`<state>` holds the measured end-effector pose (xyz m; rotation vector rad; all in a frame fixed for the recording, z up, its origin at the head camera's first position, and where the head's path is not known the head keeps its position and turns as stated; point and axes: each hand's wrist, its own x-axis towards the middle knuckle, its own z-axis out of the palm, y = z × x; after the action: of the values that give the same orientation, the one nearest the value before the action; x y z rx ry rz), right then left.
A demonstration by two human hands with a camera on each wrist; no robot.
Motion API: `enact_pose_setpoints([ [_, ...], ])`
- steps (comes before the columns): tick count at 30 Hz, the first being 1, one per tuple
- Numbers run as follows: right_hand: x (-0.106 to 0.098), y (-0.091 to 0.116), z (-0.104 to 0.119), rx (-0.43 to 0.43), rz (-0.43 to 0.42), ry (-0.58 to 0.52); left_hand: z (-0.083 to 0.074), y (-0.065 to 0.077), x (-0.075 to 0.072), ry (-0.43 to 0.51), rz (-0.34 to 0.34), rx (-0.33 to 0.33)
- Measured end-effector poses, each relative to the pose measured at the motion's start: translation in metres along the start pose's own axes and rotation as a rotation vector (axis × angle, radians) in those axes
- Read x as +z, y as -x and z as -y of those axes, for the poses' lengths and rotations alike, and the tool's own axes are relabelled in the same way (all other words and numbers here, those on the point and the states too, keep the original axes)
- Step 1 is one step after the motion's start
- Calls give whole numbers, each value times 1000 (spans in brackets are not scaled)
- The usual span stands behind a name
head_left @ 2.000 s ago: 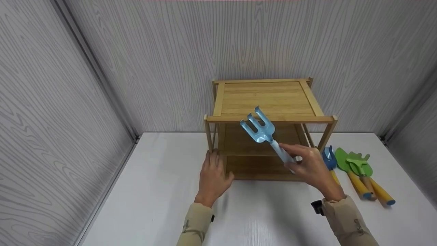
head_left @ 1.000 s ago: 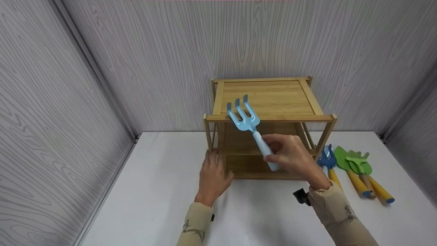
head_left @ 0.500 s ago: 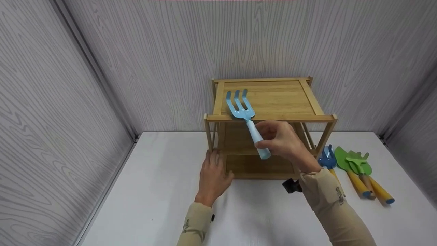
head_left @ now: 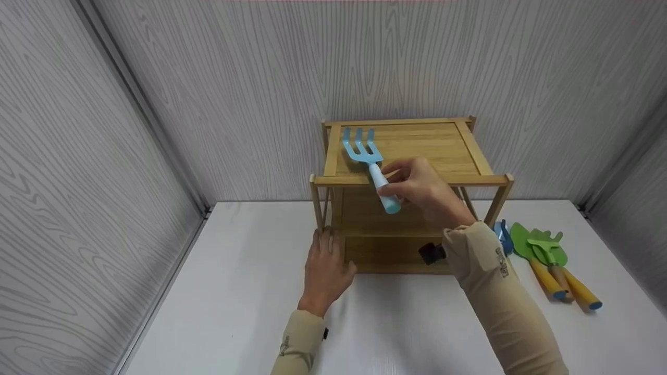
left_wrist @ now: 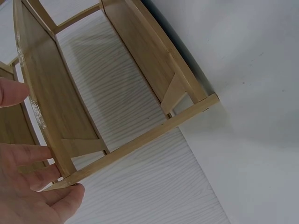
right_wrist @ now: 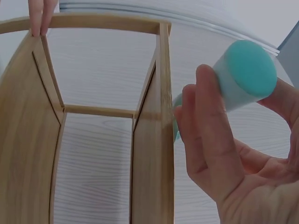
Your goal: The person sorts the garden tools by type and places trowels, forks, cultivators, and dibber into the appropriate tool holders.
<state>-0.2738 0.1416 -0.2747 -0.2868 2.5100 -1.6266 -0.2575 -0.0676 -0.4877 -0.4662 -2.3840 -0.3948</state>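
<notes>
In the head view, my right hand (head_left: 417, 182) pinches the pale handle of a light blue garden hand fork (head_left: 362, 148). Its three bent tines point away over the left part of the wooden shelf's top board (head_left: 417, 146). The turquoise handle end (right_wrist: 252, 67) sticks out between thumb and fingers in the right wrist view, where the tines are mostly hidden behind the shelf's frame. My left hand (head_left: 325, 271) holds the front left leg of the wooden shelf at the middle board's height. In the left wrist view its fingertips (left_wrist: 70, 200) bend around that corner.
To the right of the shelf, green garden tools (head_left: 547, 247) with yellow and wooden handles lie in a pile on the white table (head_left: 250, 291). A blue tool (head_left: 503, 237) is partly hidden by my right sleeve. Grey wood-patterned panels (head_left: 260, 104) stand behind and at both sides.
My right hand has carried the hand fork up, leftward and away, from in front of the shelf to over its top. The fork's tines have turned to point more straight back. My left hand stays put.
</notes>
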Motion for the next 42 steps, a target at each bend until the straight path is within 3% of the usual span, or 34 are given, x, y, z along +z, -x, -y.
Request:
enact_pose_setpoints([
  [6,-3,-16,12,23,-21,83,0,0,2,-5,-25,21],
  [12,1,-31,22,48,-49,84,1,1,3,-17,-41,35],
  [24,24,-54,27,31,-169,92,5,0,3,3,-113,91],
  [33,33,-66,10,34,-201,-46,5,3,1,-25,-92,68],
  [42,38,-66,8,23,-194,-61,4,5,2,-15,-101,56],
])
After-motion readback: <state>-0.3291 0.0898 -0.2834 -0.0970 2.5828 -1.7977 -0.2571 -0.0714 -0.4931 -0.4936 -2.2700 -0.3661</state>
